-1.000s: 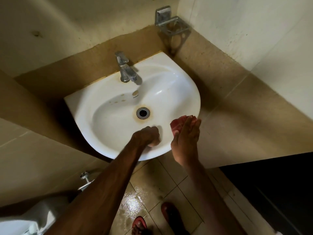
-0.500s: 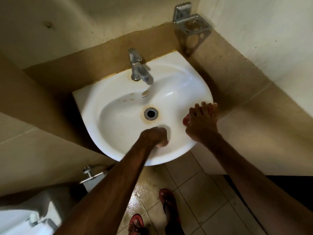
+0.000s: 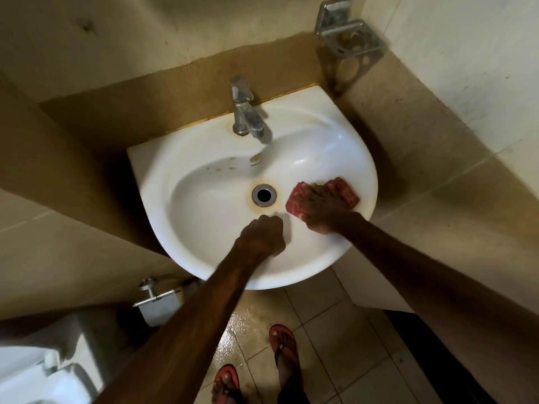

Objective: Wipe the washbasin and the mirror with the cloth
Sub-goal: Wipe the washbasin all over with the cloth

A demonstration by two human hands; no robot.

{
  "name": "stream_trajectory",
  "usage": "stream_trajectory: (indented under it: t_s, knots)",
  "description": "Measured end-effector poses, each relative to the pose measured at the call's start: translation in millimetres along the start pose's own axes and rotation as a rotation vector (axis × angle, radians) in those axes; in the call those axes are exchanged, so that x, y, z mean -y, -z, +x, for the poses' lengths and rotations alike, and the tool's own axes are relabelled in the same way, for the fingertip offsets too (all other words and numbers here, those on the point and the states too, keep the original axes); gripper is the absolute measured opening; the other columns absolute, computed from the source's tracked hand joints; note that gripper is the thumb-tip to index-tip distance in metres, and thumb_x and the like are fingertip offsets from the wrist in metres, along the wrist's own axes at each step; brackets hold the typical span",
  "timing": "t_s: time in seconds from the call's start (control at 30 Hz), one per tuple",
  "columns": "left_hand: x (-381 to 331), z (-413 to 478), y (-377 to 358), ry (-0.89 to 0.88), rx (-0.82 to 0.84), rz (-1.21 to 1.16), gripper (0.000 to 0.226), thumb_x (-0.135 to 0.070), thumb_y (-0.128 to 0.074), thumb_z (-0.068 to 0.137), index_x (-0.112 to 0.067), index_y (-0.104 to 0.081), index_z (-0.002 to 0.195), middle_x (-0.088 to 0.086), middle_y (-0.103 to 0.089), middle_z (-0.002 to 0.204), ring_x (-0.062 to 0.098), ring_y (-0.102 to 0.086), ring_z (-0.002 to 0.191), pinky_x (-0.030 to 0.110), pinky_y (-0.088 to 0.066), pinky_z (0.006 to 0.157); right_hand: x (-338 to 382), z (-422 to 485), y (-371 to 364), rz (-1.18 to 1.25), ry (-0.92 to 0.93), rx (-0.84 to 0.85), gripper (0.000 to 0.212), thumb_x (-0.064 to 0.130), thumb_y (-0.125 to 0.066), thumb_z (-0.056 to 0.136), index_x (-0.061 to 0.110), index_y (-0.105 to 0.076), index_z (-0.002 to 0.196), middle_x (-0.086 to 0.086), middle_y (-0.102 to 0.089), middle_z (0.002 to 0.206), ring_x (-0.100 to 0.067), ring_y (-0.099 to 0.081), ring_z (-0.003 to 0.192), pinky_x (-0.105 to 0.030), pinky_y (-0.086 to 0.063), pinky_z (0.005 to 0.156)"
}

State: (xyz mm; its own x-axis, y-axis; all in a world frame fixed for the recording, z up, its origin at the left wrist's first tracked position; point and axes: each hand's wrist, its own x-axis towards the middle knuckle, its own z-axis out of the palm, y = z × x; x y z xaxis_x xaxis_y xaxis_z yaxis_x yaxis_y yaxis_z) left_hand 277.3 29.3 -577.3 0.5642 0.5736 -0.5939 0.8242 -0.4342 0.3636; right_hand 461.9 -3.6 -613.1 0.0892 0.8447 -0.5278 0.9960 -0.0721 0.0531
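A white washbasin (image 3: 210,205) hangs on the tiled wall, with a chrome tap (image 3: 245,112) at its back and a rust-ringed drain (image 3: 264,194) in the bowl. My right hand (image 3: 323,211) lies flat on a folded red cloth (image 3: 344,191), pressing it against the bowl's right slope. My left hand (image 3: 262,237) is closed in a fist and rests on the basin's front rim. No mirror is in view.
A metal holder (image 3: 347,39) is fixed to the wall above the basin's right corner. A white toilet cistern (image 3: 43,371) and a wall valve (image 3: 151,290) sit at the lower left. My feet in red sandals (image 3: 284,348) stand on wet floor tiles.
My right hand has moved from the basin's front right edge into the bowl and flattened the red cloth against its right side. The left fist has stayed on the front rim.
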Motion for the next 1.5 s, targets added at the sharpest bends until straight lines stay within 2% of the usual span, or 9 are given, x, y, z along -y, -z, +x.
stream_trajectory:
  t_s: [0.2, 0.43, 0.6, 0.7, 0.9, 1.03, 1.2, 1.3, 1.5]
  knots:
    - [1, 4, -6, -0.036, -0.026, 0.110, 0.044, -0.019, -0.061, 0.092, -0.011, -0.059, 0.135, 0.009, -0.061, 0.132, 0.029, -0.060, 0.119, 0.033, -0.049, 0.098, 17, 14, -1, 0.044, 0.055, -0.054, 0.067, 0.030, -0.045, 0.105, 0.022, -0.015, 0.164, -0.009, -0.006, 0.173, -0.033, -0.007, 0.159, -0.057, -0.007, 0.127]
    - [2, 7, -6, -0.014, -0.004, 0.152, 0.041, -0.021, -0.058, 0.090, -0.013, -0.062, 0.130, 0.008, -0.065, 0.127, 0.030, -0.062, 0.116, 0.036, -0.051, 0.099, 2, -69, 29, 0.099, 0.128, 0.098, 0.043, 0.027, -0.050, 0.101, 0.026, -0.055, 0.143, -0.002, -0.061, 0.144, -0.025, -0.057, 0.126, -0.047, -0.029, 0.120]
    - [-15, 13, -6, 0.015, -0.032, 0.200, 0.036, -0.021, -0.057, 0.093, -0.007, -0.059, 0.126, 0.012, -0.065, 0.123, 0.031, -0.063, 0.114, 0.038, -0.053, 0.096, -2, -71, 41, 0.020, 0.128, 0.180, 0.045, 0.043, -0.039, 0.108, 0.036, -0.045, 0.152, 0.004, -0.046, 0.159, -0.028, -0.043, 0.146, -0.054, -0.014, 0.127]
    - [-27, 14, -9, 0.026, -0.078, 0.231, 0.034, -0.023, -0.056, 0.094, -0.008, -0.058, 0.124, 0.011, -0.065, 0.120, 0.031, -0.064, 0.110, 0.038, -0.053, 0.092, -10, -39, 29, 0.061, -0.052, 0.035, 0.056, 0.041, -0.044, 0.104, 0.021, -0.037, 0.156, -0.009, -0.040, 0.161, -0.036, -0.028, 0.153, -0.056, -0.004, 0.128]
    - [-51, 24, -10, -0.018, -0.097, 0.012, 0.040, -0.022, -0.060, 0.094, -0.013, -0.058, 0.133, 0.007, -0.061, 0.130, 0.028, -0.062, 0.116, 0.038, -0.053, 0.098, -33, -54, 11, 0.156, -0.183, -0.293, 0.041, 0.025, -0.060, 0.089, 0.020, -0.067, 0.129, -0.005, -0.054, 0.152, -0.028, -0.030, 0.153, -0.054, -0.007, 0.129]
    - [-65, 27, -16, -0.167, -0.008, -0.040, 0.032, -0.021, -0.057, 0.097, -0.010, -0.066, 0.126, 0.007, -0.067, 0.121, 0.025, -0.065, 0.110, 0.029, -0.052, 0.090, -15, -110, -10, 0.337, -0.202, -0.568, 0.033, 0.016, -0.072, 0.087, 0.017, -0.072, 0.120, -0.013, -0.058, 0.145, -0.034, -0.037, 0.148, -0.059, -0.032, 0.120]
    - [-59, 33, -7, -0.178, 0.144, 0.004, 0.018, -0.016, -0.053, 0.099, -0.019, -0.070, 0.093, 0.003, -0.068, 0.099, 0.021, -0.061, 0.093, 0.031, -0.049, 0.082, 55, -139, -35, 0.557, -0.347, -0.638, 0.066, 0.016, -0.062, 0.095, 0.019, -0.040, 0.157, -0.019, -0.007, 0.172, -0.042, 0.001, 0.159, -0.052, -0.019, 0.125]
    - [-48, 37, 3, -0.193, 0.207, 0.017, 0.032, -0.014, -0.052, 0.098, -0.028, -0.055, 0.070, 0.000, -0.062, 0.091, 0.021, -0.057, 0.089, 0.037, -0.049, 0.082, 82, -141, -39, 0.719, -0.405, -0.650, 0.077, 0.012, -0.061, 0.096, 0.019, -0.025, 0.164, -0.021, 0.016, 0.170, -0.042, 0.020, 0.156, -0.043, -0.021, 0.119]
    - [-50, 44, 2, -0.216, 0.186, -0.010, 0.023, -0.013, -0.050, 0.097, -0.015, -0.071, 0.105, -0.004, -0.069, 0.110, 0.018, -0.062, 0.095, 0.030, -0.050, 0.084, 41, -111, -31, 0.703, -0.504, -0.604, 0.084, 0.014, -0.067, 0.093, 0.021, -0.022, 0.163, -0.022, 0.017, 0.170, -0.045, 0.018, 0.155, -0.049, -0.036, 0.117]
